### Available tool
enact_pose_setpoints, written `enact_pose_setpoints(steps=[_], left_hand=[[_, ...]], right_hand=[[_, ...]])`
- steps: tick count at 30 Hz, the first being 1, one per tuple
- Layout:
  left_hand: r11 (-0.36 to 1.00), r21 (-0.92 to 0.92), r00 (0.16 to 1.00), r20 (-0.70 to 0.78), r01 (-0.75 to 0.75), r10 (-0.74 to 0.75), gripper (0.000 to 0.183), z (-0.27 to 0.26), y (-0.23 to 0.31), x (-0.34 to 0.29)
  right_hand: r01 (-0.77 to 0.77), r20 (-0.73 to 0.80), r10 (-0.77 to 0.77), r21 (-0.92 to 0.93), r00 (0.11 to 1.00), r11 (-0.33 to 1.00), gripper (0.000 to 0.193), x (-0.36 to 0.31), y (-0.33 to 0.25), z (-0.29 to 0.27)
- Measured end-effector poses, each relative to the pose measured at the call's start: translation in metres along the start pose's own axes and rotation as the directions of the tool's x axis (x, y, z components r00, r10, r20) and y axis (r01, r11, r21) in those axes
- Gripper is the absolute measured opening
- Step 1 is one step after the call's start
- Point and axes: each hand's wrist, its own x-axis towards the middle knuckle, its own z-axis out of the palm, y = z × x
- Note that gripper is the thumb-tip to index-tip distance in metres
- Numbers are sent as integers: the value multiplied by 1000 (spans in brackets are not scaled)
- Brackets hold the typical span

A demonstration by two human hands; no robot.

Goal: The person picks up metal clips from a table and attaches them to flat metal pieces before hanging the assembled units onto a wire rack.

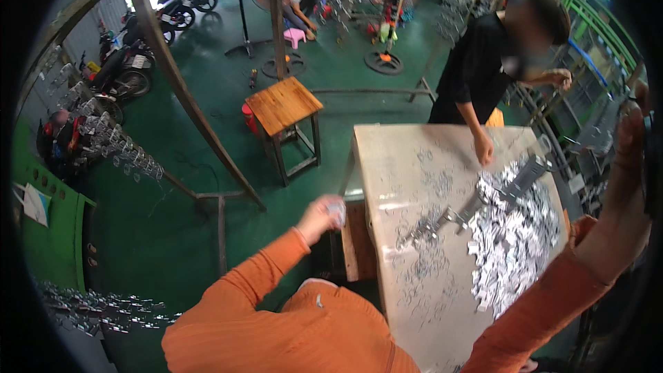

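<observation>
Head view: left hand (319, 217) clasps a pale object (338, 213); slackening could drop it onto the floor (166, 242). Right hand (633, 114): can't tell its grip.

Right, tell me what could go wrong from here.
The left hand holds a small pale item out past the edge of the table; if it slips, it could land on the green floor. The heap of silvery pieces reaches close to the table's right edge, so some might spill. A co-worker's hand near that heap could get scratched.
</observation>
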Motion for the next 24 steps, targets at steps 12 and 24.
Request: enact_pose_setpoints(steps=[12, 24], left_hand=[[754, 279, 803, 161, -594, 573, 30, 70, 212, -86], [749, 191, 770, 234, -635, 593, 28, 108, 221, -147]], right_hand=[[-401, 52, 399, 202, 915, 893, 16, -157, 28, 73], [-479, 104, 470, 84, 877, 874, 18, -234, 14, 89]])
